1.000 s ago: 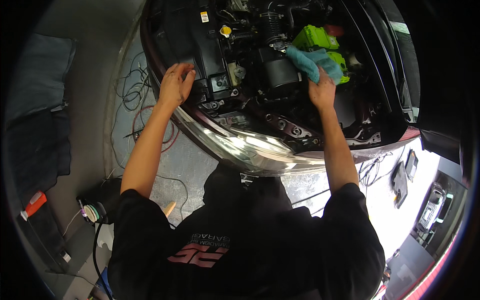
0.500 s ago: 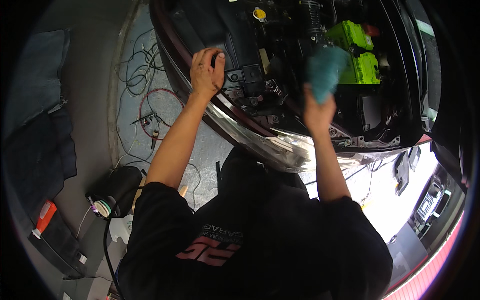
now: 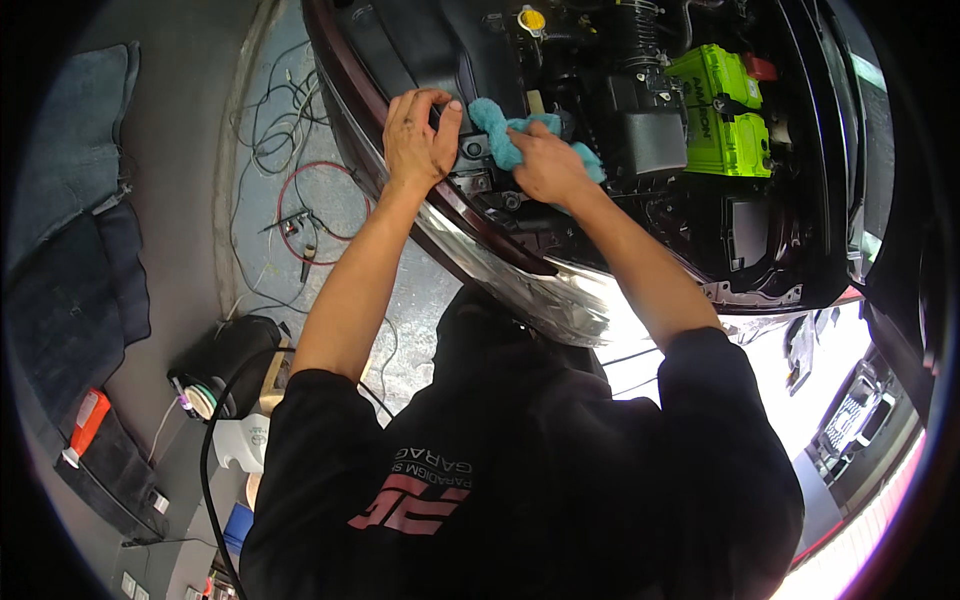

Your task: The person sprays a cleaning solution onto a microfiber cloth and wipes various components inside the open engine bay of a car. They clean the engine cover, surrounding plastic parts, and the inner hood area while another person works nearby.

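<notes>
Right hand (image 3: 545, 165) presses its fingers onto a teal rag (image 3: 505, 130) left of the green battery (image 3: 722, 110); left hand (image 3: 420, 135), fingers curled, grips black trim (image 3: 440, 60). The rag could snag on nearby hoses.

The single head-worn fisheye camera is looking steeply down from above the person's shoulders, facing the open engine bay (image 3: 620, 130) far ahead. The concrete floor (image 3: 190, 190) is lying left; edges are bending toward the rim.

A car repair garage: open engine bay (image 3: 640, 130), green battery (image 3: 722, 110), cables on concrete floor (image 3: 190, 170).
</notes>
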Demonstrator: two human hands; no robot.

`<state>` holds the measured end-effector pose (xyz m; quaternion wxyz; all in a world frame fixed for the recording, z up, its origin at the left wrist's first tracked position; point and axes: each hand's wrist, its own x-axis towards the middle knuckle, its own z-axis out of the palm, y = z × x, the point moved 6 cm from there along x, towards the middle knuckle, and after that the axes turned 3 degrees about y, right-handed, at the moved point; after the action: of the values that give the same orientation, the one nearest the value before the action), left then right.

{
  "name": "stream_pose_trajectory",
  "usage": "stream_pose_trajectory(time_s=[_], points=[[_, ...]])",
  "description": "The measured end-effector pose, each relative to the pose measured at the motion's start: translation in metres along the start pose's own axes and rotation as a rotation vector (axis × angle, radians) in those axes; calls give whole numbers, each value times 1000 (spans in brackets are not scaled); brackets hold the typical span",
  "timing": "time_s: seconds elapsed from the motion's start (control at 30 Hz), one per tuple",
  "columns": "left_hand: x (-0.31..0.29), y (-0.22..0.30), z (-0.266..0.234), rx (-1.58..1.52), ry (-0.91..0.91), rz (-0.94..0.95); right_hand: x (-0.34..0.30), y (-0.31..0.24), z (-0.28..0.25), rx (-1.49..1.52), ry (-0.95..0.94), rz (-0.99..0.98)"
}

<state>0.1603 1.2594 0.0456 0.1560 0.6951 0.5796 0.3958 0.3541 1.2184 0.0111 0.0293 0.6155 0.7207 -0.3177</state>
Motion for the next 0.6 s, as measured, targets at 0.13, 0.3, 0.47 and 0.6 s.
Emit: stream_pose_trajectory(time_s=[0.13, 0.3, 0.47, 0.6], points=[[-1, 1, 1, -4, 2, 20, 15, 10, 14, 31, -27, -143], [-1, -2, -1, 7, 3, 16, 10, 14, -16, -110, -295, -194], [0, -2, -1, 2, 12, 24, 13, 2, -10, 97, -55, -87], [-2, 2, 0, 1, 3, 19, 9, 23, 3, 4, -206, -135]])
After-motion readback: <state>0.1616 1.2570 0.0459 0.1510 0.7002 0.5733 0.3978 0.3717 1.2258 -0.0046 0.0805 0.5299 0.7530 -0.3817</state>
